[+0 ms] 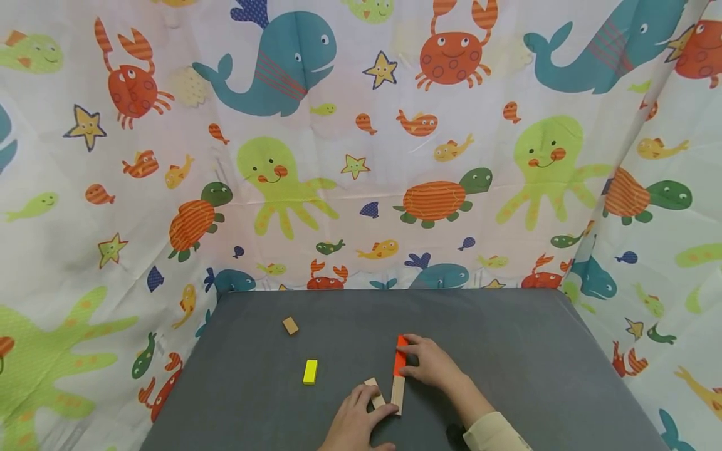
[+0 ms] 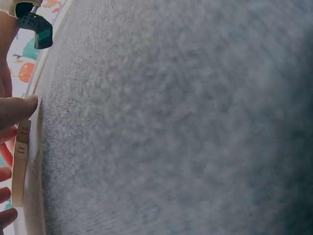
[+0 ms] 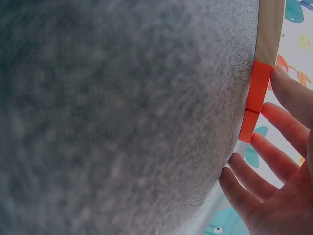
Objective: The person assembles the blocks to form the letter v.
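Two orange blocks (image 1: 400,356) lie end to end on the grey table, in line with a plain wooden block (image 1: 397,396) at their near end. My right hand (image 1: 431,363) touches the right side of the orange blocks (image 3: 258,88), its fingers spread and mostly straight in the right wrist view. My left hand (image 1: 355,419) holds a second wooden block (image 1: 375,392) between thumb and fingers. That block lies slanted, just left of the row. Printed numbers show on a wooden block (image 2: 20,164) beside my left fingers in the left wrist view.
A yellow block (image 1: 310,372) lies left of the hands on the grey table (image 1: 242,401). Farther back is a small wooden block (image 1: 290,326). A sea-animal curtain (image 1: 361,188) hangs behind and at both sides. A dark object (image 1: 455,436) sits by the right sleeve.
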A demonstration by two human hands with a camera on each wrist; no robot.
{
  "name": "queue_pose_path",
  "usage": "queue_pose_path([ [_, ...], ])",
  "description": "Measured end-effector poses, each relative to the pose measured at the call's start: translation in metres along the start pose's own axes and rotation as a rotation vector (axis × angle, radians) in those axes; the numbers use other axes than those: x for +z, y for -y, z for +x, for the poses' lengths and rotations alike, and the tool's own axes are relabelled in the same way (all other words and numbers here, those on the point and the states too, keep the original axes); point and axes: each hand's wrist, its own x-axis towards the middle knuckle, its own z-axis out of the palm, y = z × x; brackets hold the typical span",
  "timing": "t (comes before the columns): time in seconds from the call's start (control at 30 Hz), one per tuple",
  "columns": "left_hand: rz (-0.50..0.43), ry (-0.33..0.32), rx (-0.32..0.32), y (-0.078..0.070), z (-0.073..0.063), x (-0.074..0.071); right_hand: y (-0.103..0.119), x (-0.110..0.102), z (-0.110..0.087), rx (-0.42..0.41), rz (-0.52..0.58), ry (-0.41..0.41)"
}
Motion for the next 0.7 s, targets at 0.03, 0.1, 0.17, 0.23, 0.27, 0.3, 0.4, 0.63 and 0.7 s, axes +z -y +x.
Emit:
queue_pose_path([
  [0.03, -0.005, 0.001, -0.002, -0.001, 0.000, 0.000, 0.000, 0.000, -0.001, -0.004, 0.003, 0.000],
  [0.1, -0.026, -0.004, -0.003, -0.002, 0.001, -0.002, -0.001, -0.001, -0.001, -0.014, 0.011, 0.000],
  [0.17, -0.053, -0.019, -0.002, -0.002, 0.001, -0.004, -0.001, -0.002, -0.002, -0.023, 0.019, -0.002],
  [0.23, -0.071, -0.041, -0.005, -0.003, 0.001, -0.006, -0.001, -0.003, -0.003, -0.031, 0.026, -0.006],
  [0.27, -0.075, -0.054, -0.009, -0.003, 0.001, -0.007, -0.001, -0.002, -0.004, -0.035, 0.029, -0.008],
  [0.3, -0.073, -0.066, -0.014, -0.002, 0.000, -0.008, -0.001, -0.002, -0.004, -0.037, 0.029, -0.009],
  [0.4, -0.038, -0.102, -0.023, 0.000, -0.001, -0.011, 0.001, -0.002, -0.004, -0.041, 0.024, -0.012],
  [0.63, -0.026, -0.175, -0.015, 0.008, -0.003, -0.010, 0.002, -0.001, -0.004, -0.027, 0.037, -0.010],
  [0.7, -0.048, -0.193, -0.021, 0.009, -0.004, -0.010, 0.002, -0.001, -0.004, -0.024, 0.039, -0.006],
])
